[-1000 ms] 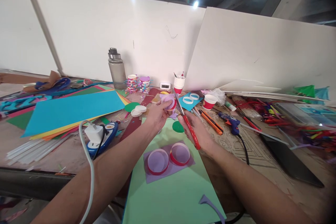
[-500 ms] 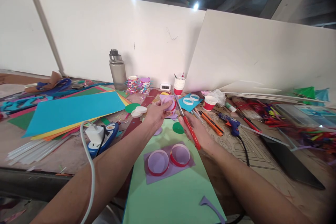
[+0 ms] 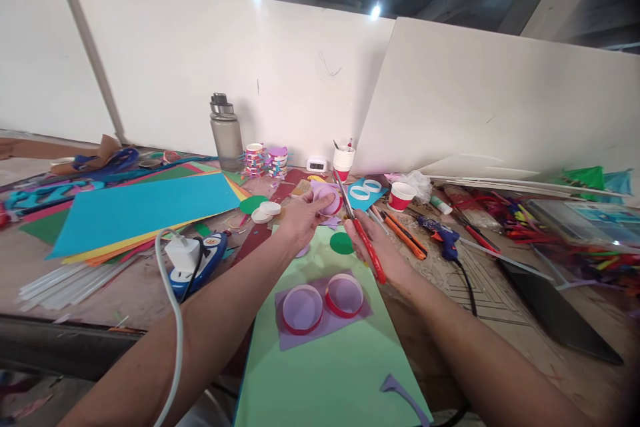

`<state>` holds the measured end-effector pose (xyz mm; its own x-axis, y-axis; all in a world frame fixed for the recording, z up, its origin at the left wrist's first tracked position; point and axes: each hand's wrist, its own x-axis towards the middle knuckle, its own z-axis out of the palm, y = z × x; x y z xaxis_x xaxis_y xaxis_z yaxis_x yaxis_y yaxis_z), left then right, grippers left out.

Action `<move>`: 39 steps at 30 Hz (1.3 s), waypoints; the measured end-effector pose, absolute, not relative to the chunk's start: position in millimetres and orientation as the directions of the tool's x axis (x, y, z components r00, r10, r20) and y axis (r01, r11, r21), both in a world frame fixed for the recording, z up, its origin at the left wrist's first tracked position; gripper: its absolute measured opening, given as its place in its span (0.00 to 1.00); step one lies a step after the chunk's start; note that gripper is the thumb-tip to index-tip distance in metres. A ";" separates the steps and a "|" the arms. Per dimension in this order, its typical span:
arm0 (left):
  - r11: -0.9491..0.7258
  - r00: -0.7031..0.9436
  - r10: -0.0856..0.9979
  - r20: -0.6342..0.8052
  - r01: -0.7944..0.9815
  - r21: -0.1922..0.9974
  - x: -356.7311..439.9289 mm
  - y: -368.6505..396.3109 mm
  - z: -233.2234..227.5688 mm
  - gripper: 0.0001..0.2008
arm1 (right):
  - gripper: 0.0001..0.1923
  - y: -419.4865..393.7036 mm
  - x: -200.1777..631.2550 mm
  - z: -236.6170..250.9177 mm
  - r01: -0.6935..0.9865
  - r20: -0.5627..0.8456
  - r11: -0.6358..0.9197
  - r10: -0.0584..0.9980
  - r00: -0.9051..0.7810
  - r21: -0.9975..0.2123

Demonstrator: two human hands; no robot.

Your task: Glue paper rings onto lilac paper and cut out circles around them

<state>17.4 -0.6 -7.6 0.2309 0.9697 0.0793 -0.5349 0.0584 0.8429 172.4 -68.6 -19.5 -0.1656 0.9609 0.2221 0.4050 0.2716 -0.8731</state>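
In my left hand [image 3: 301, 219] is a round red-rimmed piece with purple paper [image 3: 324, 195] on it, the thumb lying over the paper. My right hand [image 3: 377, 247] grips red-handled scissors [image 3: 367, 243], their blades pointing up beside the purple paper. Whether the blades touch the paper I cannot tell. Below my hands, two red-edged rings [image 3: 303, 310] stand on a purple paper sheet [image 3: 327, 330], which lies on a light green board [image 3: 330, 380]. A green disc [image 3: 341, 243] rests near my right hand, and a curved purple offcut [image 3: 407, 400] lies at the board's near end.
Left are coloured sheets [image 3: 150, 210], a power strip [image 3: 210, 260] and a white cable [image 3: 177, 333] crossing my left forearm. A grey bottle [image 3: 226, 137] stands behind. On the right lie a paper cup [image 3: 401, 197], an orange cutter [image 3: 406, 235], a blue glue gun [image 3: 443, 237] and a black flat panel [image 3: 557, 307].
The purple paper piece has turned slightly in my left hand, and more of its loose edge shows. The scissors stay beside it; the whole view has shifted a little.
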 end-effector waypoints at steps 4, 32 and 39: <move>0.057 0.224 0.972 0.073 -0.523 0.850 16.7 -0.5 -7.2 0.22 | 0.16 -68.3 172.7 -20.0 0.413 0.227 0.272 0.962 -0.154 -0.869; 0.131 0.223 0.975 0.016 -0.626 0.769 18.4 -6.2 -0.5 0.15 | 0.14 -68.8 173.3 -14.9 0.569 0.336 0.353 0.931 -0.139 -0.743; 0.092 0.202 0.979 0.042 -0.609 0.788 21.6 -9.0 -1.8 0.17 | 0.13 -70.4 171.3 -15.0 0.427 0.253 0.312 0.949 -0.189 -0.849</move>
<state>21.6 -9.0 -1.8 0.2019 0.9785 0.0421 -0.6092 0.0918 0.7876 171.3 -70.4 -15.0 -0.1891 0.9487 0.2534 0.4268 0.3118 -0.8489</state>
